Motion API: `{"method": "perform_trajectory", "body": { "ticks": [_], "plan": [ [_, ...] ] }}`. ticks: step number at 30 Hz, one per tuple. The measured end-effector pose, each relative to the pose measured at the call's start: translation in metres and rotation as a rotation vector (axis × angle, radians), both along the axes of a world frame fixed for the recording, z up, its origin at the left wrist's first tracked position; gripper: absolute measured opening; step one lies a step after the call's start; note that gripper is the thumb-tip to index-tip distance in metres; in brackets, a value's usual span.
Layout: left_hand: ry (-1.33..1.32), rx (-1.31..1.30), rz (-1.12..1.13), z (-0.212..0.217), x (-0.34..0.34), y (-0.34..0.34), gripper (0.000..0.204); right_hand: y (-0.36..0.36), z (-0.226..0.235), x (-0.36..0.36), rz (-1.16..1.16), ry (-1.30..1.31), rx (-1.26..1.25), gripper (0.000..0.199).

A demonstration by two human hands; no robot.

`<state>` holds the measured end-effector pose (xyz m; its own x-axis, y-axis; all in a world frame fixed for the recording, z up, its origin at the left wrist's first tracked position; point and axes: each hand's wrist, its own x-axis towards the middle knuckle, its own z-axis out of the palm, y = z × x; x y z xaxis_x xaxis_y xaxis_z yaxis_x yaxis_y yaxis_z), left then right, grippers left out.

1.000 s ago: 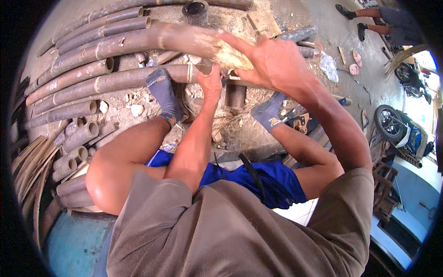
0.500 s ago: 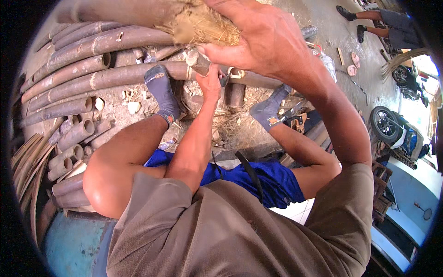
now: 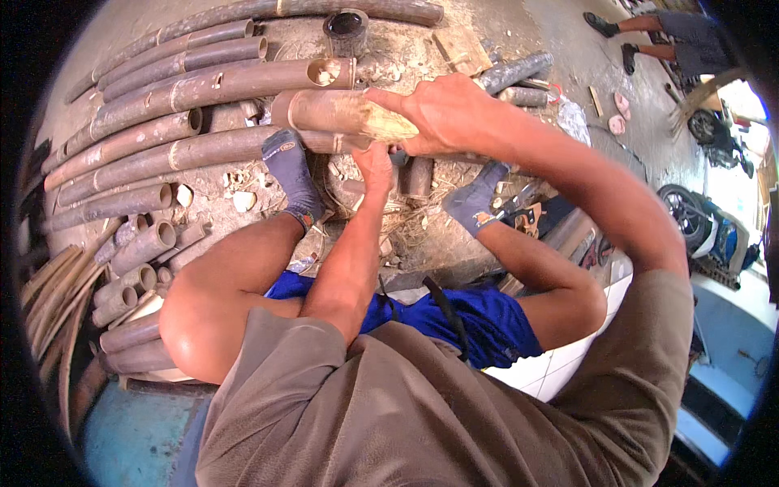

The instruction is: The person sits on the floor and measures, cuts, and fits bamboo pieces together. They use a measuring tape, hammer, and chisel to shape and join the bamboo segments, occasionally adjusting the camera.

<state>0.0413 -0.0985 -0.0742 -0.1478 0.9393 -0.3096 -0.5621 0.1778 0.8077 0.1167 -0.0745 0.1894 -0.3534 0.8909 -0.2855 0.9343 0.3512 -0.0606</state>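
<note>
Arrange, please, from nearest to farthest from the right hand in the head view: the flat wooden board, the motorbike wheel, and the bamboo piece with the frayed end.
1. Bamboo piece: its frayed end is in the right hand itself.
2. Wooden board: on the ground, above the hand in the picture.
3. Motorbike wheel: far right side.

I see bright daylight, blown out at the opening (image 3: 751, 104) on the right; slight blur softens the wooden club (image 3: 324, 112); my fisheye bends edges into black corners.
</note>
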Motion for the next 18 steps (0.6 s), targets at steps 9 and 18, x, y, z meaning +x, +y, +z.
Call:
{"method": "perform_trajectory", "body": {
  "ticks": [9,18],
  "plan": [
    [-0.069,0.064,-0.115,-0.007,0.000,-0.008,0.011,0.004,0.018,-0.017,-0.080,0.446,0.372,0.075],
    [0.216,0.123,-0.295,0.048,0.030,-0.054,0.027,-0.098,0.053,0.041,-0.571,0.453,0.229,0.088]
  ]
}}
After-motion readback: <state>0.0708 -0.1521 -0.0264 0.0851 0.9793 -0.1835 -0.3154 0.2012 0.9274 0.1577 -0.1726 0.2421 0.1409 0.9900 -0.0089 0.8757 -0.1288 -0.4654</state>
